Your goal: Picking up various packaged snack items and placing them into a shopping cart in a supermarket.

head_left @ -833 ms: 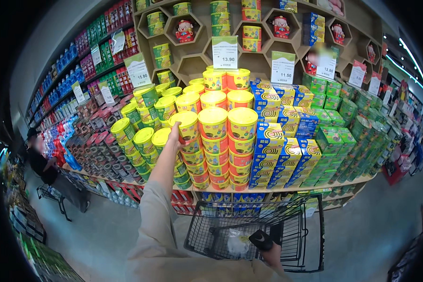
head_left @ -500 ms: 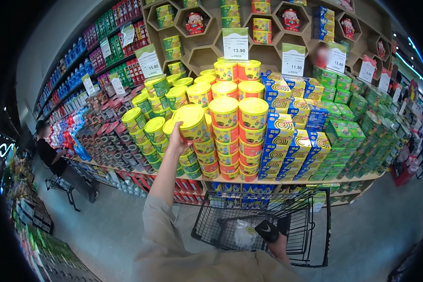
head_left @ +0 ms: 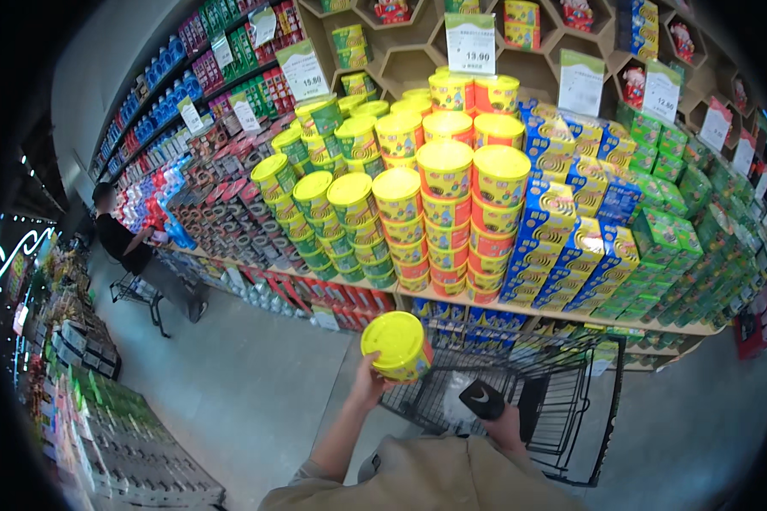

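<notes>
My left hand (head_left: 368,381) grips a round tub (head_left: 398,347) with a bright yellow lid, its thumb on the lid's edge. The tub is slightly tilted, above the near left side of a black wire shopping cart (head_left: 562,443). My right hand (head_left: 508,428) is closed around the cart's black handle (head_left: 483,399), whose rounded end hides most of the fingers. A crumpled clear plastic bag (head_left: 458,400) lies inside the cart. Beyond it, stacks of similar yellow-lidded tubs (head_left: 444,170) with orange and green sides stand on a display shelf.
Blue-and-yellow boxes (head_left: 562,247) and green packs (head_left: 665,247) are stacked to the right of the tubs. Price signs (head_left: 470,44) stand above them. At the left, another person (head_left: 128,243) stands beside a cart (head_left: 141,294). Stacked goods (head_left: 136,443) line the near left.
The left hand has lifted the tub off its stack and brought it back and down toward the cart. The view has turned a little left and down. My right hand stays at the handle.
</notes>
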### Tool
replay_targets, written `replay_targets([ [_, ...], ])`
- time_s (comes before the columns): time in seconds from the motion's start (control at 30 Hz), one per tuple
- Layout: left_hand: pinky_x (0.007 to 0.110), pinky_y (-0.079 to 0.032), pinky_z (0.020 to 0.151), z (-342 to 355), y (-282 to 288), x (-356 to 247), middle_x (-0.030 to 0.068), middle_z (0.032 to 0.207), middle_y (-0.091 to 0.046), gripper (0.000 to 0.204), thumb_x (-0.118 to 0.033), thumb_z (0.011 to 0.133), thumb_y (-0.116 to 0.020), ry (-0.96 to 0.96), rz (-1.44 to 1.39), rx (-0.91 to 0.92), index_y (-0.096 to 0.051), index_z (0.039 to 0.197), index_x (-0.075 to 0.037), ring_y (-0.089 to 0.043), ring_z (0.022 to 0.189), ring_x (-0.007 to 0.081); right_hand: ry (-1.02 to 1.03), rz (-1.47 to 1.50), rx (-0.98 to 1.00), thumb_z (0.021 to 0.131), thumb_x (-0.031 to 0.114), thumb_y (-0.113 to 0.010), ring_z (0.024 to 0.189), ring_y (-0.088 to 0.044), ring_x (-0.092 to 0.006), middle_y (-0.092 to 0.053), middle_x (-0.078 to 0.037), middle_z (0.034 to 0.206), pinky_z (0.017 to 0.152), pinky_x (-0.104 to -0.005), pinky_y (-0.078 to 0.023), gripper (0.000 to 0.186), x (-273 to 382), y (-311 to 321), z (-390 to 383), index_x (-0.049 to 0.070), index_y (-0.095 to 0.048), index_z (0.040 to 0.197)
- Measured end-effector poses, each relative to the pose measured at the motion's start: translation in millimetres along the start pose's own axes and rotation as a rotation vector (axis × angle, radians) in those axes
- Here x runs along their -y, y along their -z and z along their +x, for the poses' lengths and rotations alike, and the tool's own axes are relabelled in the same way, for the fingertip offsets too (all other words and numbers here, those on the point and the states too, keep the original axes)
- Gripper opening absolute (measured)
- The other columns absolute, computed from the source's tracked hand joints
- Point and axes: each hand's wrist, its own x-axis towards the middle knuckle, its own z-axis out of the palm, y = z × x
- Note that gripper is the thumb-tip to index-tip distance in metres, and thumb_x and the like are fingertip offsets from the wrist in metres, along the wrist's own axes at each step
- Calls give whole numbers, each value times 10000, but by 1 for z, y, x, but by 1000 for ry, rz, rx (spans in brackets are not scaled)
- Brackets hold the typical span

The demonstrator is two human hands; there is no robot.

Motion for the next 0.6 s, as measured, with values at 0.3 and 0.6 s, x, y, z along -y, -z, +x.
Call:
replay_targets([
  [0.3, 513, -504, 896, -23, -21, 45, 185, 1324, -438, 695, -460, 838, -544, 18, -107, -150, -354, 1364, -48, -521, 1154, 365, -35, 62, 24, 657, 145, -742, 868, -679, -335, -675, -221, 862, 696, -354, -521, 358, 19, 7, 15, 8, -670, 980],
  [0.6, 488, -514, 912, -24, -37, 55, 210, 1274, -495, 720, -510, 842, -484, 79, -183, -18, -345, 1364, -34, -579, 1098, 345, -64, 173, 86, 623, 162, -800, 764, -701, -271, -686, -180, 784, 665, -339, -520, 355, 49, 23, -5, -9, -664, 904],
])
